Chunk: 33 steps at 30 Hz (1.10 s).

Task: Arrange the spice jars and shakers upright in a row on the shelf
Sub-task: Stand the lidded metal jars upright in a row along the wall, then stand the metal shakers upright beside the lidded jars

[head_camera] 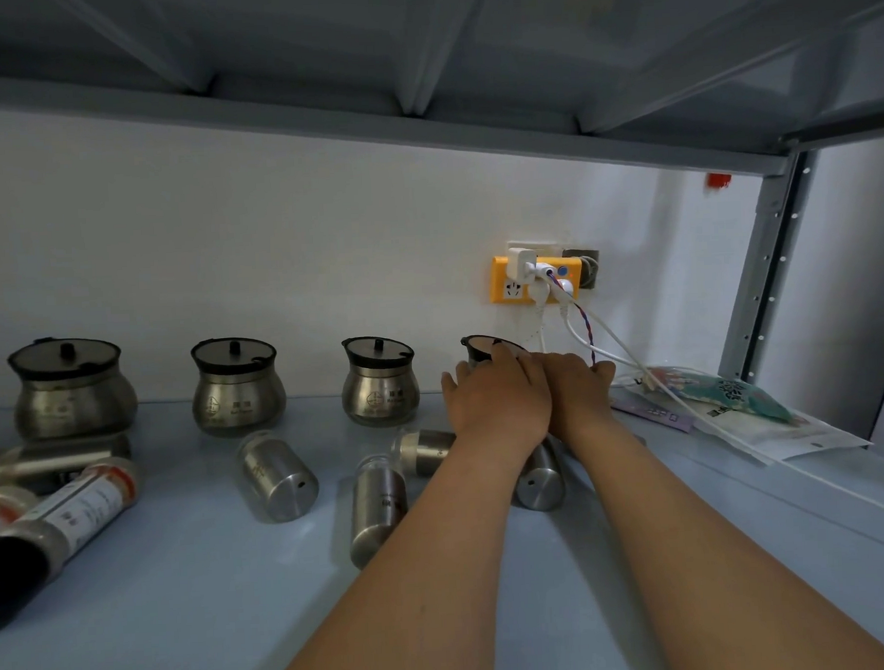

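Three round steel spice jars with dark lids stand upright along the wall: one at the left (72, 389), one in the middle (237, 386) and one further right (379, 381). A fourth jar (483, 345) stands at the right end, mostly hidden; my left hand (496, 401) and my right hand (579, 389) are wrapped around it. Steel shakers lie on their sides on the pale blue shelf (187, 574): one (276, 476), another (376, 507), a third (424, 449) and one under my arms (540, 477).
Labelled bottles (78, 507) and a steel shaker (55, 460) lie at the far left. A yellow socket block (534, 280) on the wall has cables hanging to the shelf. Plastic packets (726, 403) lie at the right by the metal upright (766, 270). Another shelf hangs low overhead.
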Motion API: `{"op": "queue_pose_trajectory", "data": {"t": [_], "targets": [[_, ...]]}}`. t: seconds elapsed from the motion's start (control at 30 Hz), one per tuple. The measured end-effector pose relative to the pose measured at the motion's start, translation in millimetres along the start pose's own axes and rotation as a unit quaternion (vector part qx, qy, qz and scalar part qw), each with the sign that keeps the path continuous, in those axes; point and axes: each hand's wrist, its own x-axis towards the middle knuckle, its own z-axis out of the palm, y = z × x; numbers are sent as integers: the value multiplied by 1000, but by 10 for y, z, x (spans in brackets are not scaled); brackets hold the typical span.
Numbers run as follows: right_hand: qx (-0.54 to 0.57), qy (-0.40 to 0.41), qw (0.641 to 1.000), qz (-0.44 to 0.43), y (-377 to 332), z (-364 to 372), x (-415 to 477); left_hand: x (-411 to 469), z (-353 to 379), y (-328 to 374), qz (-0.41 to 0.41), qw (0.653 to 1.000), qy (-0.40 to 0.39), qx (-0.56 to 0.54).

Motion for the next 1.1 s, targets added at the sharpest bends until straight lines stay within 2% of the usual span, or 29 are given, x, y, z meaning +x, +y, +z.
{"op": "queue_pose_trajectory", "data": {"t": [0.1,0.27,0.37,0.6,0.8,0.93,1.1], "targets": [[2,21,1000,-8,-4,-5,-10,0,-17,22,12,1000,25,2],[39,107,993,-22,-3,-21,11,-7,-105,98,37,997,61,-16],[109,158,981,-38,21,-17,-20,-4,-180,126,47,994,88,-39],[220,179,958,-45,53,-45,-135,-127,-288,166,54,991,102,-66],[200,170,962,-70,0,-29,-178,-215,-379,149,68,988,111,-82],[240,190,946,-103,-143,-213,-285,-344,-531,11,76,985,125,-86],[234,195,942,-143,-491,-383,-465,-534,-875,-223,78,983,154,-67]]}}
